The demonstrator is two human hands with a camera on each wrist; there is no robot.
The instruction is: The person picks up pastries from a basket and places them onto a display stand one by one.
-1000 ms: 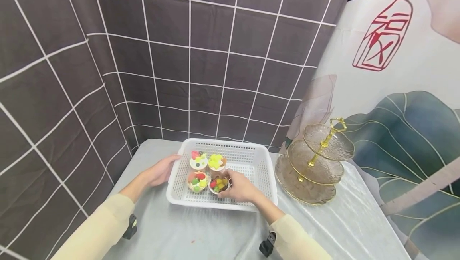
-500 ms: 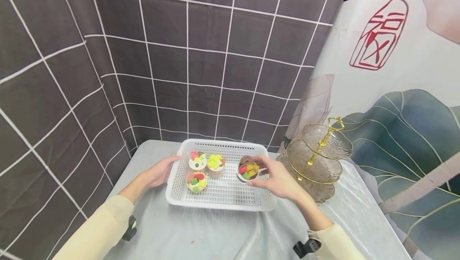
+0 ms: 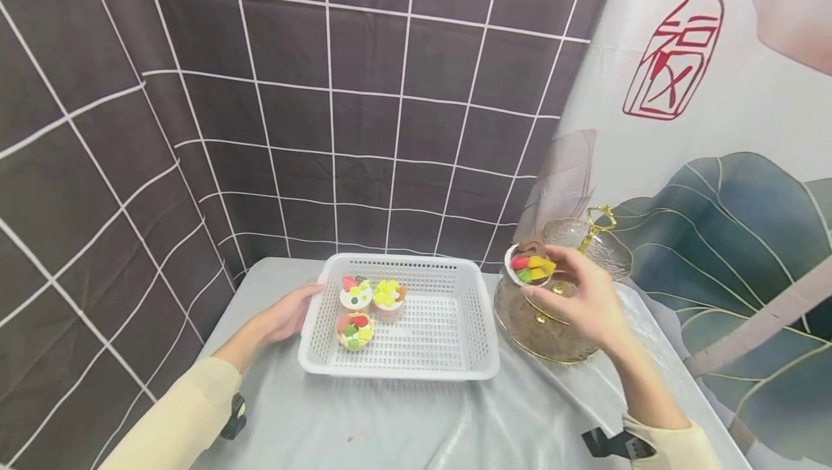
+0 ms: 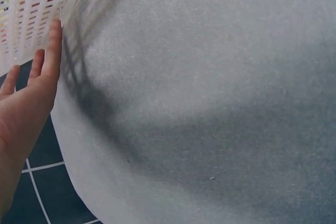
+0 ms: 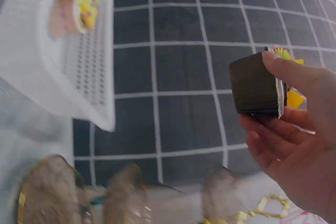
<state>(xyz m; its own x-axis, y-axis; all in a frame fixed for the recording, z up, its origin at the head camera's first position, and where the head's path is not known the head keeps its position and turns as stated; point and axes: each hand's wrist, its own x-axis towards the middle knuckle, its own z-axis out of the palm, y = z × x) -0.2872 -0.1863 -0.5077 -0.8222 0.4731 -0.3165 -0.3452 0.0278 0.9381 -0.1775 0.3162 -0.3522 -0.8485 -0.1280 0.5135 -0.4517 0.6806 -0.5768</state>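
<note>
My right hand (image 3: 590,304) grips a small dark cup cake (image 5: 254,86) between thumb and fingers. Red, yellow and green fruit pieces and a brown topping cover the cake, which is tilted in the head view. It is up in front of a three-tier glass stand (image 3: 520,318) with gold rims and overlaps its upper plates there. My left hand (image 3: 290,313) touches the left side of a white plastic basket (image 3: 399,373), fingers straight along its wall in the left wrist view. Inside the basket's left half are a white-topped cake (image 3: 356,297), a yellow-topped cake (image 3: 390,298) and a fruit-topped tart (image 3: 354,331).
A pale grey cloth (image 3: 364,419) covers the table. Behind it hangs a dark curtain (image 3: 364,131) with white grid lines, and to the right a printed hanging (image 3: 728,239). The stand's gold handle (image 3: 601,219) rises close behind the right hand.
My right hand has lifted the dark cup cake out of the basket's front middle and carried it rightward to the stand. My left hand stays at the basket's side.
</note>
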